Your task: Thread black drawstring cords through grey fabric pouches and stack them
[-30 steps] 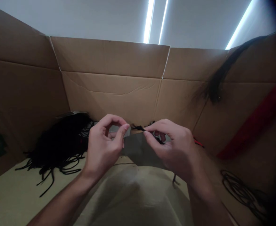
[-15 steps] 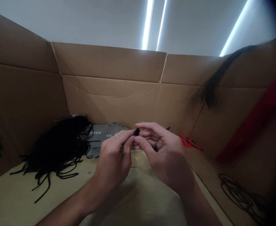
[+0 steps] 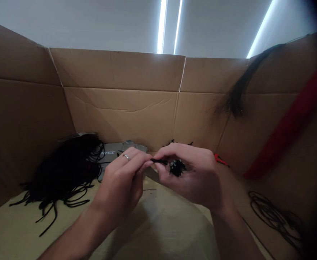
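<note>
While the two hands sat bunched together half a second ago, they now stand slightly farther apart, and a short black cord (image 3: 158, 161) runs level between them. The left hand (image 3: 119, 184), with a ring (image 3: 126, 157) on one finger, has a closed grip, pinching the cord's near end between thumb and fingers. The right hand (image 3: 190, 177) has a half-curled grip around a bristly black tuft (image 3: 177, 167) at the cord's far end, which lies against the fingers in plain view. Just beyond the left hand, a grey printed sheet (image 3: 123, 147) bearing the letters "NTEX" leans by the cardboard wall, beside a heap of black laces (image 3: 63, 169) trailing across a pale floor panel (image 3: 12, 213). To the right lie a small red object (image 3: 220, 159) and a loose coil of thin black cord (image 3: 272, 216). A dark tuft (image 3: 236, 101) and a red strip (image 3: 288, 122) mark the right side of the tall cardboard box wall (image 3: 120, 115), with ceiling light tubes (image 3: 161, 25) overhead.
</note>
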`<state>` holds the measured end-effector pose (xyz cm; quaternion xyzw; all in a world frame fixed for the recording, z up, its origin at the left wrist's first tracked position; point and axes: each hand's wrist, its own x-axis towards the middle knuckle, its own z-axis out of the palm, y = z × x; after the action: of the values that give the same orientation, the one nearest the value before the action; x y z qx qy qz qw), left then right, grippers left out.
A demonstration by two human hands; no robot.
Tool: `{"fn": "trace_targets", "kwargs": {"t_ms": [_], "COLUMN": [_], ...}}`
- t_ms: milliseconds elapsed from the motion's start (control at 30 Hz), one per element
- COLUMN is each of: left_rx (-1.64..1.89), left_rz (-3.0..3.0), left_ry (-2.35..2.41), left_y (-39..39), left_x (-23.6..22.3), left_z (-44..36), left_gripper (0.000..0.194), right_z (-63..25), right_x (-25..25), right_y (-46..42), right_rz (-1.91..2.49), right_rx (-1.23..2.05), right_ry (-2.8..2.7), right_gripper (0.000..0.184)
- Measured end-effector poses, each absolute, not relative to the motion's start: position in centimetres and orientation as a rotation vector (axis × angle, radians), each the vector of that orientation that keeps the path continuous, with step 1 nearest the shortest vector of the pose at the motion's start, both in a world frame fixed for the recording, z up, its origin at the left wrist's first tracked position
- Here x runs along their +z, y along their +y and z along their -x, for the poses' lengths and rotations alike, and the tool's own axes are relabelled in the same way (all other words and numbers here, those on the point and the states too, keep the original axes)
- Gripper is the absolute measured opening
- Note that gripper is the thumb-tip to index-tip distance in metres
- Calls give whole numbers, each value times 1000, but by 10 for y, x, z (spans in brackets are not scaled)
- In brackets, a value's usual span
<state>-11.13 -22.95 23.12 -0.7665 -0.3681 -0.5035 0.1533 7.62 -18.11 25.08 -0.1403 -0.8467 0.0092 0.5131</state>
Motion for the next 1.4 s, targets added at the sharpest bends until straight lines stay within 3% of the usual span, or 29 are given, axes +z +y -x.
{"fn": "trace_targets", "kwargs": {"t_ms": [600,867,1000,1067,1233,1400], "left_rx": [-1332,-1352,-1333,-1337,-1372,-1441], "left_rz": [2252,2194,2231,2259,2284,2270], "left_ry": [-1019,-1104,-1123,-1105,-1080,-1033], "left_y": [-237,-244,-244,-243,-244,-242], "left_x": [235,253,254,252,246,241], "left_z": [112,133,132,129,122,118], "left_gripper": [22,18,18,18,16,17], "right_z": [-77,-91,-92,-87,-78,-76], "right_x": [252,257,259,258,257,261], "right_y": [-188,-188,-187,-186,-189,-192], "right_rz": [369,377,345,349,427,467], "right_rx": [-65,425,561,537,431,615], "right_ry": [-1993,-1847,-1917,-1958,-1912,-1766], "right_gripper": [18,22,41,37,5,8]}}
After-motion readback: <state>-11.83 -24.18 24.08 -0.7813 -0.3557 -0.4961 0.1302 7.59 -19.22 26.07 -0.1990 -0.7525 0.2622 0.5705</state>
